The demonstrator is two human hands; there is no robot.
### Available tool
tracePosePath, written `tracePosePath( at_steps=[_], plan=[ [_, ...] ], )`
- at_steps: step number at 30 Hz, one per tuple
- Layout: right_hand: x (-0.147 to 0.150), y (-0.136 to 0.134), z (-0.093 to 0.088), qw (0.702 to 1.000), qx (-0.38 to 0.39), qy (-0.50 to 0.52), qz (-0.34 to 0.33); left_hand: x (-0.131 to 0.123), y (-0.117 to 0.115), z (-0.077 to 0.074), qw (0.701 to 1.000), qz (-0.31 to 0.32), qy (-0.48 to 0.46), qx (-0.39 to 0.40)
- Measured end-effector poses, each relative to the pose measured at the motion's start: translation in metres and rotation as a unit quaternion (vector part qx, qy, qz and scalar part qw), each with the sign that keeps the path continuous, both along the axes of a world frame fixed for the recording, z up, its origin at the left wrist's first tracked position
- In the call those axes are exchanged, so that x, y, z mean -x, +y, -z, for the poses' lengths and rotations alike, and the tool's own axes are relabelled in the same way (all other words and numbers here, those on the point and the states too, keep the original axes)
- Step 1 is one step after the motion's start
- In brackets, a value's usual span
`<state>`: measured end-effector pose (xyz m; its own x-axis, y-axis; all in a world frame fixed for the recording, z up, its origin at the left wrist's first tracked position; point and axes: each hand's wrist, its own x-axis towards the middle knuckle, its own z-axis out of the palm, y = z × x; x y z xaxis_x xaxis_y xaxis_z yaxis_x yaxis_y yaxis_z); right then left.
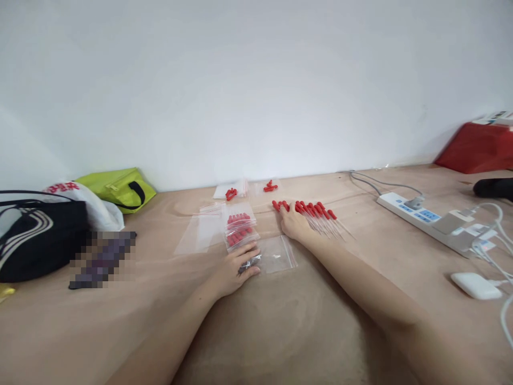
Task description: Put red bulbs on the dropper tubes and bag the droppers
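Note:
My right hand (294,223) is at a row of droppers with red rubber bulbs (315,208) and thin clear stems, its fingers closed at the bulbs on the left end. Some fingertips are hidden. My left hand (236,270) lies with fingers apart on the left part of a clear zip bag (277,255). Something dark and shiny shows between those fingers; I cannot make out what it is. Just beyond it, filled zip bags with red bulbs (239,227) lie overlapped. Flat clear zip bags (196,233) spread to their left.
At the back lie two small groups of red bulbs (231,194) (270,186) on clear bags. A white power strip (425,219) with cables and a white charger (476,285) lies right. A black bag (44,240), lime-green bag (116,187) and blurred dark object (105,259) stand left.

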<state>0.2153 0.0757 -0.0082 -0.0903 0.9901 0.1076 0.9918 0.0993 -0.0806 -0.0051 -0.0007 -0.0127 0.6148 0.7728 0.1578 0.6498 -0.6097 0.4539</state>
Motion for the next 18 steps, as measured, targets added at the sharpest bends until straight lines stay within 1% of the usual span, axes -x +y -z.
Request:
tracePosePath(
  at_steps=[5, 9, 11, 15, 18],
  plan=[
    [-0.005, -0.017, -0.002, 0.998, -0.022, -0.002, 0.053, 0.000, 0.002, 0.001, 1.000, 0.001, 0.001, -0.002],
    [-0.007, -0.021, -0.008, 0.996, -0.068, -0.008, 0.060, 0.000, 0.002, 0.001, 1.000, 0.000, -0.003, -0.003],
    [-0.010, -0.020, -0.008, 0.996, -0.063, -0.012, 0.065, 0.000, 0.001, 0.000, 1.000, 0.001, -0.001, -0.001],
    [-0.016, -0.014, -0.007, 0.997, -0.024, 0.005, 0.072, -0.001, 0.000, -0.002, 1.000, 0.001, -0.002, 0.002],
    [-0.020, -0.012, -0.008, 0.996, -0.038, 0.049, 0.066, -0.001, -0.001, -0.003, 1.000, 0.002, -0.004, 0.002]
  ],
)
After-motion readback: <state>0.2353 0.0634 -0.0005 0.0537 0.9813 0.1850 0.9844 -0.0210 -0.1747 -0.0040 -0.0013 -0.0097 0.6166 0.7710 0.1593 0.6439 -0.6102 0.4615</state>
